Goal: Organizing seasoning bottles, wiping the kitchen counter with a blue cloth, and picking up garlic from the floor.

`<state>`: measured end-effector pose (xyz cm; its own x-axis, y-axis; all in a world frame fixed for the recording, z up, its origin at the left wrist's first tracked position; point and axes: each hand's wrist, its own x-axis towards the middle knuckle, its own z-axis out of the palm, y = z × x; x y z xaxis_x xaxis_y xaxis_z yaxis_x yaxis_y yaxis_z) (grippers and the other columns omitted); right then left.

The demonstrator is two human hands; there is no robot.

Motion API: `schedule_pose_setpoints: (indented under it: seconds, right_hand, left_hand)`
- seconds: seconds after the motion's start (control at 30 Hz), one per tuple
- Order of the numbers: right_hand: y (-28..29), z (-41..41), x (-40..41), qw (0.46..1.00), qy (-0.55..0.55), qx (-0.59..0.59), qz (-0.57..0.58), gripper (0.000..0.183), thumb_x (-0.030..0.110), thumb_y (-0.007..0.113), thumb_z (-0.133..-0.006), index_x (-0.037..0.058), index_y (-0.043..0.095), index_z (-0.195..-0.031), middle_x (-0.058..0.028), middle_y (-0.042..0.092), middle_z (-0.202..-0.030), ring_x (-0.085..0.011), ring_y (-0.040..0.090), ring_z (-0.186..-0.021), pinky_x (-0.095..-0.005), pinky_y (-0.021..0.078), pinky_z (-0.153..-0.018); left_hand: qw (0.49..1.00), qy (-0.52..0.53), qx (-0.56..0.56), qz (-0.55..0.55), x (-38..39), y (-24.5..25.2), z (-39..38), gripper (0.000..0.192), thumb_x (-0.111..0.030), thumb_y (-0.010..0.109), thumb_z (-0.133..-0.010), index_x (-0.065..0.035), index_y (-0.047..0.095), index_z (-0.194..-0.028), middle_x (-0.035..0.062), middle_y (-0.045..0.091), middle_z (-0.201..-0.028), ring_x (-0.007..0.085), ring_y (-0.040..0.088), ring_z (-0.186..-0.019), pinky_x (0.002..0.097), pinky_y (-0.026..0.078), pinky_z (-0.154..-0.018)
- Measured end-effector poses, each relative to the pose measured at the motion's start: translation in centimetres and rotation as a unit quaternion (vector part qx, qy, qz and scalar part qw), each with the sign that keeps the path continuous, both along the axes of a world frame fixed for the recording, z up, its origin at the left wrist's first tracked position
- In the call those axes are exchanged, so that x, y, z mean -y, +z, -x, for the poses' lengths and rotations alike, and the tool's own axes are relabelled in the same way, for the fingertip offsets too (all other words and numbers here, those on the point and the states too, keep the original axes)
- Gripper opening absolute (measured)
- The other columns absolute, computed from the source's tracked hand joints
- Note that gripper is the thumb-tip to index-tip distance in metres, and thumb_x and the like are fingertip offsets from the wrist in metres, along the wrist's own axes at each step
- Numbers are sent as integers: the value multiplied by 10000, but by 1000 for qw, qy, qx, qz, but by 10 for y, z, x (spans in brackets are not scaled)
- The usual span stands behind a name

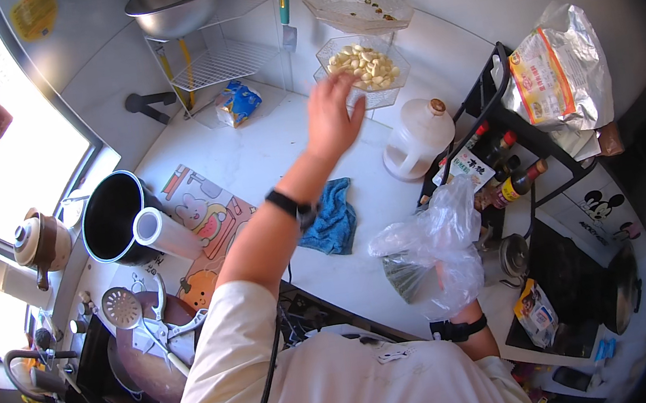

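Observation:
My left hand (337, 115) reaches up to a clear plastic wall basket (368, 99) holding peeled garlic cloves (369, 64). Its fingertips are at the front of the cloves, with the thumb apart; no clove shows in its grasp. My right hand (445, 283), low on the right, is mostly covered by a crumpled clear plastic bag (431, 230) that it holds over the counter. Something green and finely striped (404, 276) shows beside the bag's lower left part; whether it is inside the bag is unclear. A blue cloth (330, 219) lies on the white counter (290, 138) between my arms.
A translucent jug (419, 140) stands by a black rack (559, 185) with sauce bottles (520, 185). Left are a black bin-like pot (117, 219), a white roll (165, 231) and a patterned mat (207, 207). A corner shelf (225, 61) bears a metal bowl (178, 9).

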<state>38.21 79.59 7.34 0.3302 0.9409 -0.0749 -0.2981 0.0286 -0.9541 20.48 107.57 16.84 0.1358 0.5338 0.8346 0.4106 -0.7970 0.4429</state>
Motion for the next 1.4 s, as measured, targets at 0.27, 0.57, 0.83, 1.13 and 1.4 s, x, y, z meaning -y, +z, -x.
schedule_pose_setpoints:
  seconds: [0.27,0.57,0.83,1.13,1.4]
  right_hand:
    - [7,14,-32,999,33,15,-14,461,122,719,-784,24,533,-1195,-81,599,-1110,-203,573,-997,-361,452,-918]
    - [7,36,-66,997,71,34,24,466,119,719,-783,25,531,-1199,-80,598,-1114,-203,573,-1000,-362,451,-921]
    - [43,-14,-25,899,194,392,-6,414,146,690,-801,38,562,-1179,-106,614,-1123,-187,571,-1022,-353,453,-898]
    - [13,17,-22,439,251,839,-199,594,113,509,-799,221,373,-1367,-104,338,-1437,-337,345,-1301,-507,235,-1086]
    - [-15,10,-74,284,110,870,-388,657,143,471,-867,417,228,-1412,-17,504,-1245,-206,414,-1251,-403,185,-1126]
  left_hand:
    - [910,-302,-254,123,146,-117,-7,988,-566,739,-622,-56,354,-1377,206,340,-1410,381,293,-1321,484,223,-1079]
    - [949,-182,-84,243,161,-159,-22,351,-391,634,-749,-194,657,-1039,65,664,-1019,272,588,-1016,481,343,-978]
    - [941,-139,-179,253,146,-183,-15,223,-268,518,-810,-176,688,-920,93,676,-911,299,598,-981,436,401,-902]
    - [806,-225,-485,254,133,-179,-34,276,-392,589,-748,-167,697,-865,103,670,-883,295,625,-904,439,449,-806]
    - [823,-346,-351,282,126,-178,4,237,-255,648,-740,-75,642,-895,129,634,-884,325,583,-891,416,428,-749]
